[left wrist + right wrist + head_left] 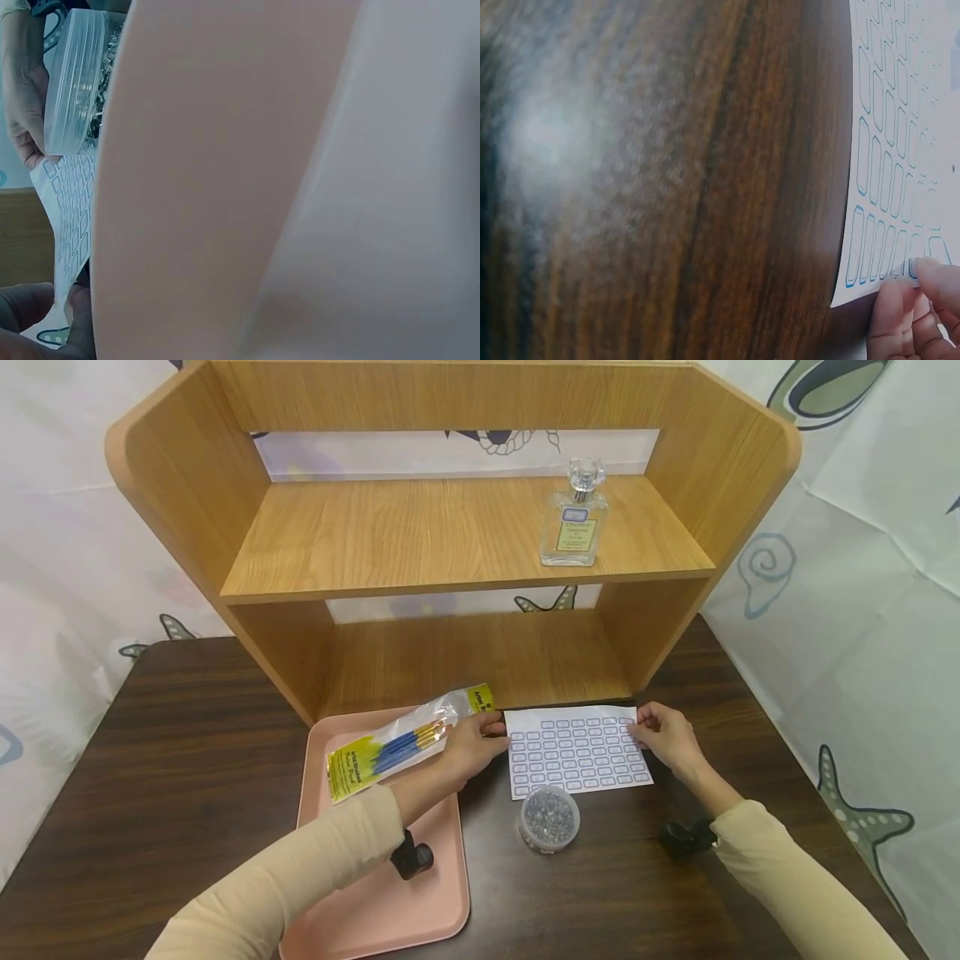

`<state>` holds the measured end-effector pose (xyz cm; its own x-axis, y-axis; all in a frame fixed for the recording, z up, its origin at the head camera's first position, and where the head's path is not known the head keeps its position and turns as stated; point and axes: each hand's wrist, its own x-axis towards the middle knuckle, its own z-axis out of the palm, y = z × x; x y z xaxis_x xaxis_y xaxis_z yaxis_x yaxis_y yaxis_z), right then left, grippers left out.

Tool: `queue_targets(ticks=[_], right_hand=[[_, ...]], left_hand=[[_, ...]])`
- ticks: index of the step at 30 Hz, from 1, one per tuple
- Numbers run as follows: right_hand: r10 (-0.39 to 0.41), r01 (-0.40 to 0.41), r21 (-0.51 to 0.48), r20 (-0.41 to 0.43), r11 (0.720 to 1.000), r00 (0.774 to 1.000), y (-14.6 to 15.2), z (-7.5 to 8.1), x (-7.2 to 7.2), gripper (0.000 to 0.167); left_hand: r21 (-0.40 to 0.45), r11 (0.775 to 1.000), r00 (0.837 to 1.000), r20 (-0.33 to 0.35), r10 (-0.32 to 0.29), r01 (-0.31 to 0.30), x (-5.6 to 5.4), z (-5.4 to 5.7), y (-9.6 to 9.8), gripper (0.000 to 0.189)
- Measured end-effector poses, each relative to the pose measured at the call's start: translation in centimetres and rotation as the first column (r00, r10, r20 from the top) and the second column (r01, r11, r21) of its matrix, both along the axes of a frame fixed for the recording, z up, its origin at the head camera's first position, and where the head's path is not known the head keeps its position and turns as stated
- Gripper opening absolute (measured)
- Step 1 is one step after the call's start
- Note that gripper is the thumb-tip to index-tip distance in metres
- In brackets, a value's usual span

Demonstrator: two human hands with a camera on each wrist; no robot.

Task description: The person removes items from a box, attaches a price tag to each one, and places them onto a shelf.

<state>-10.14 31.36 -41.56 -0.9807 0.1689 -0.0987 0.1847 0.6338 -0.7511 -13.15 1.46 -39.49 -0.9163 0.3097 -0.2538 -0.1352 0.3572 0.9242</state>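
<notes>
A white sheet of blue-bordered label stickers lies in front of the shelf, with rows of small rectangles on it. My left hand pinches its left edge between thumb and fingers. At the opposite edge, my right hand pinches the sheet near its upper right; in the right wrist view the thumb and fingertips meet over the end of the label rows. A round clear tub of silvery bits stands just below the sheet. Under my left forearm, a plastic packet of blue-handled paintbrushes lies across a pink tray.
A two-level wooden shelf stands at the back of the dark wooden table. On its upper board, toward the right, is a glass perfume bottle with a small blue-edged label on it. A patterned white cloth hangs behind.
</notes>
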Motion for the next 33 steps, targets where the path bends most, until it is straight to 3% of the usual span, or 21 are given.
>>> queue_targets(ticks=[13,25,33], right_hand=[[0.037,-0.039,-0.1,-0.022,0.994,0.999,0.3,0.2,0.0,0.014],[0.041,-0.052,-0.205,-0.053,0.977,0.998,0.5,0.6,-0.3,0.019],[0.063,-0.075,-0.324,-0.045,0.943,0.997,0.6,0.6,-0.5,0.021]], left_hand=[[0.056,0.998,0.999,0.004,0.035,-0.035,0.0,-0.4,0.5,0.031],[0.058,0.995,0.997,-0.022,0.078,-0.077,-0.2,0.7,0.2,0.024],[0.068,0.992,0.994,-0.024,0.105,-0.103,-0.2,0.7,-0.4,0.024]])
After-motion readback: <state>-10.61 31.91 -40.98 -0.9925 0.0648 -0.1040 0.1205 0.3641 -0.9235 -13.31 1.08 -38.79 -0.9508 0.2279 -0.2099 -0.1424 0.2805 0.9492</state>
